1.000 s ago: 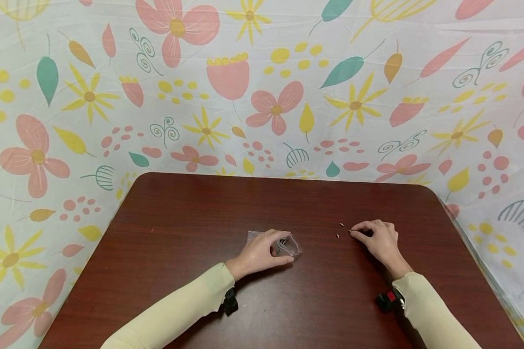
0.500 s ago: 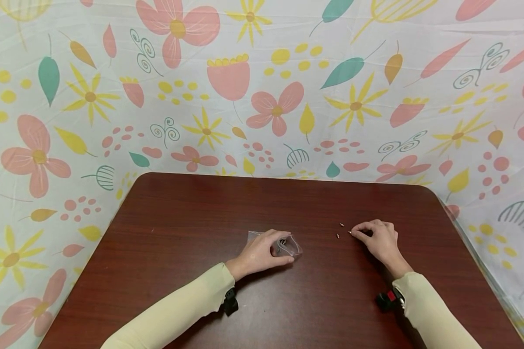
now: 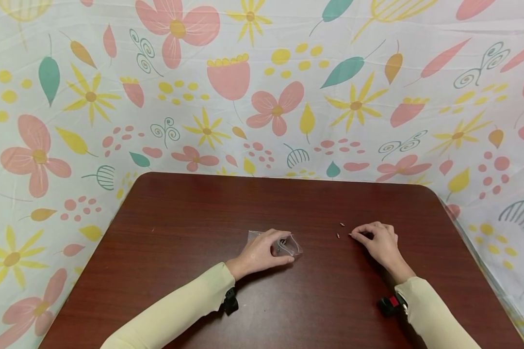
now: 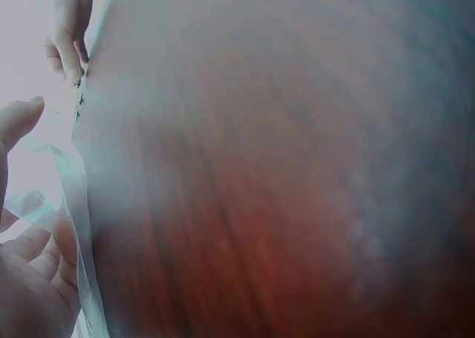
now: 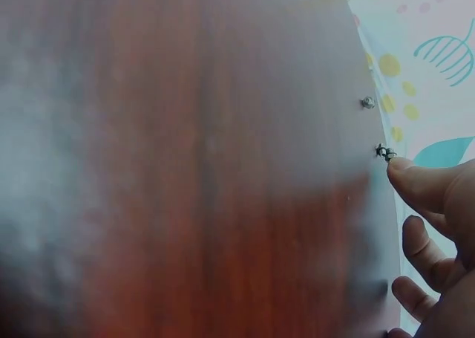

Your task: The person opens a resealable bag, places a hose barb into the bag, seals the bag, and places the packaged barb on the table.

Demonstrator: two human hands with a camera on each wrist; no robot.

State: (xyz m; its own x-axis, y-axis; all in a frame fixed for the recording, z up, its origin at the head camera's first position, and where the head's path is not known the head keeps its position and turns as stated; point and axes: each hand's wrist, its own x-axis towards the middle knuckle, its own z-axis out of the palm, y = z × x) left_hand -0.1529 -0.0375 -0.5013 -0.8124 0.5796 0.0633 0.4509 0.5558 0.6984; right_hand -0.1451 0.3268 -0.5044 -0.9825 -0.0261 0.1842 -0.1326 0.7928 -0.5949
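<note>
In the head view a clear plastic bag with small metal pieces inside lies mid-table. My left hand curls round it, fingers and thumb at its mouth. To the right, my right hand pinches a tiny metal piece between thumb and forefinger, just over or on the tabletop. Two more small metal pieces lie to the left of those fingertips. In the right wrist view one piece stands apart from others by the thumb. The left wrist view shows the bag pale and washed out.
A dark red-brown wooden table fills the lower part of the head view. Behind it and at its sides hangs a white cloth with flowers and leaves. Black wrist devices sit under both sleeves.
My right wrist and forearm have shifted slightly, a little down and to the right, with the fingertips nearly in place. The left hand and the bag have stayed still.
</note>
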